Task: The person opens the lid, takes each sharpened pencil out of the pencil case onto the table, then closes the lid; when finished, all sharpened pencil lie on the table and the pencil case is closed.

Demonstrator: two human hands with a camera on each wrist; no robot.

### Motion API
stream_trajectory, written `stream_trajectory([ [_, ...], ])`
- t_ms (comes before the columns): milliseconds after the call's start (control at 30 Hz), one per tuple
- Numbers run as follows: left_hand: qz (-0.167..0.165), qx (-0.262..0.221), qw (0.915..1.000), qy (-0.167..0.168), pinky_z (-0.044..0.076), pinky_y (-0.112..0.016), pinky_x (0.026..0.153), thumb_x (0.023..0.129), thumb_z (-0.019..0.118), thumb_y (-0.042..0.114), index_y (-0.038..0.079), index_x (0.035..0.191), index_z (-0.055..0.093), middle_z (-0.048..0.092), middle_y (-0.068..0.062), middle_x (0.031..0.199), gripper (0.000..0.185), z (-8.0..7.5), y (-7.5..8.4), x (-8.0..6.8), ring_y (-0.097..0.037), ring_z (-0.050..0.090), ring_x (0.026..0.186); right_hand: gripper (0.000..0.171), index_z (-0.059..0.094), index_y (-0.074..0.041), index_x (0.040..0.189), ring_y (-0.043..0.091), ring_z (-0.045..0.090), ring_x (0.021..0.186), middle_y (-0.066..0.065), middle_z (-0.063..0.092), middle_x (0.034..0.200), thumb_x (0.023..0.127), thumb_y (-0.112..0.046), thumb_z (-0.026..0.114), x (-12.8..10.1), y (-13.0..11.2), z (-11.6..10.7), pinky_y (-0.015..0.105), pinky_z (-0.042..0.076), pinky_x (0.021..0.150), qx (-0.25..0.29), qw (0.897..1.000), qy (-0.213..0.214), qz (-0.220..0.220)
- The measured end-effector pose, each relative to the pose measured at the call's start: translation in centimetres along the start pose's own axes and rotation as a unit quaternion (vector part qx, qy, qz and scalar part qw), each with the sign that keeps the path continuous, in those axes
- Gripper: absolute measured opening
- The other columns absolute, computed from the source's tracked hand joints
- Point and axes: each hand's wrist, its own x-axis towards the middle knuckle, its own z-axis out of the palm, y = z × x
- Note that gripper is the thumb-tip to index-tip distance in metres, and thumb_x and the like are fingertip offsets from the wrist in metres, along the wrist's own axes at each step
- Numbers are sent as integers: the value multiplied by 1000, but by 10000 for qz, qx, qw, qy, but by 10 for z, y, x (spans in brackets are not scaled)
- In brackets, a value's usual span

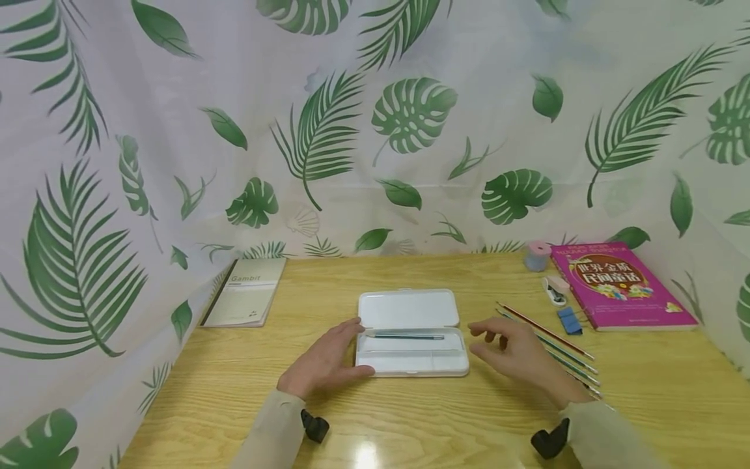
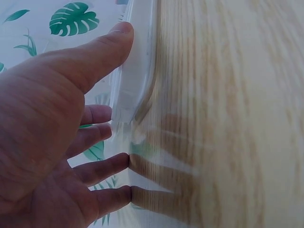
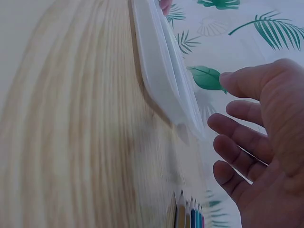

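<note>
A white pencil case (image 1: 410,363) lies on the table with its lid (image 1: 408,309) folded back. A dark pencil (image 1: 404,337) rests in the case's back compartment. My left hand (image 1: 322,365) is at the case's left end, its thumb touching the near corner and its fingers spread, fairly straight. Just off the right end hovers my right hand (image 1: 512,352), fingers loosely bent and holding nothing. Several pencils (image 1: 547,339) lie side by side beyond and beneath the right hand, partly hidden by it; their tips show in the right wrist view (image 3: 190,211).
At the back right are a magenta book (image 1: 624,286), a blue binder clip (image 1: 569,321), a small white-and-pink stapler (image 1: 555,291) and a pink-and-blue round object (image 1: 536,256). A beige notebook (image 1: 243,293) lies at the back left. Leaf-patterned cloth (image 1: 375,163) encloses the table.
</note>
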Motion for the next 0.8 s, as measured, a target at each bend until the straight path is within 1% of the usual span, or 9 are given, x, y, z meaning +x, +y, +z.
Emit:
stream_trajectory([
  [167, -15, 30, 10000, -64, 31, -44, 118, 89, 68, 57, 11, 150, 40, 29, -8, 161, 81, 2, 0, 2, -27, 31, 145, 24, 74, -5, 111, 19, 58, 82, 6, 71, 102, 88, -11, 75, 16, -3, 17, 28, 50, 61, -69, 9997, -226, -110],
  [267, -46, 10, 10000, -78, 31, -44, 118, 89, 68, 56, 12, 150, 40, 28, -7, 161, 81, 3, 1, 2, -26, 31, 145, 24, 75, -3, 110, 23, 59, 81, 8, 72, 101, 86, -10, 76, 22, -3, 26, 30, 50, 62, -146, 9991, -294, -268],
  [367, -80, 12, 9999, -61, 31, -43, 118, 88, 68, 57, 13, 151, 40, 28, -6, 162, 81, 3, 1, 2, -25, 31, 145, 25, 75, -4, 109, 22, 57, 80, 7, 71, 98, 85, -11, 78, 27, -2, 34, 28, 48, 64, -379, 9981, -310, -387],
  [500, -88, 32, 9999, -38, 31, -43, 118, 88, 68, 58, 12, 151, 40, 28, -7, 161, 82, 2, 1, 2, -25, 31, 145, 25, 75, -6, 107, 21, 52, 78, 5, 71, 98, 85, -15, 79, 33, -4, 40, 28, 46, 65, -602, 9968, -365, -386],
  [600, -103, 20, 9999, -46, 31, -44, 118, 88, 69, 57, 12, 151, 40, 29, -7, 161, 82, 1, 1, 3, -26, 31, 145, 23, 76, -7, 106, 21, 53, 83, 4, 72, 102, 85, -17, 78, 37, -6, 43, 31, 48, 69, -717, 9958, -473, -303],
  [667, -130, 13, 9999, -62, 32, -44, 117, 88, 69, 57, 12, 151, 40, 29, -7, 161, 82, 1, 0, 3, -26, 31, 145, 22, 76, -8, 106, 21, 55, 90, 3, 72, 106, 86, -18, 77, 39, -8, 45, 35, 50, 75, -818, 9946, -571, -301],
  [733, -157, 28, 9999, -64, 32, -44, 117, 88, 69, 57, 13, 150, 41, 29, -6, 161, 82, 1, 0, 3, -26, 32, 145, 22, 76, -7, 105, 21, 56, 96, 3, 71, 108, 87, -19, 76, 42, -9, 48, 40, 50, 81, -922, 9927, -676, -385],
  [800, -180, 38, 9998, -57, 32, -43, 117, 87, 70, 56, 13, 150, 41, 29, -5, 161, 82, 1, -1, 2, -25, 32, 145, 22, 76, -6, 106, 23, 57, 99, 4, 70, 110, 88, -19, 75, 44, -11, 50, 44, 50, 84, -987, 9909, -759, -506],
])
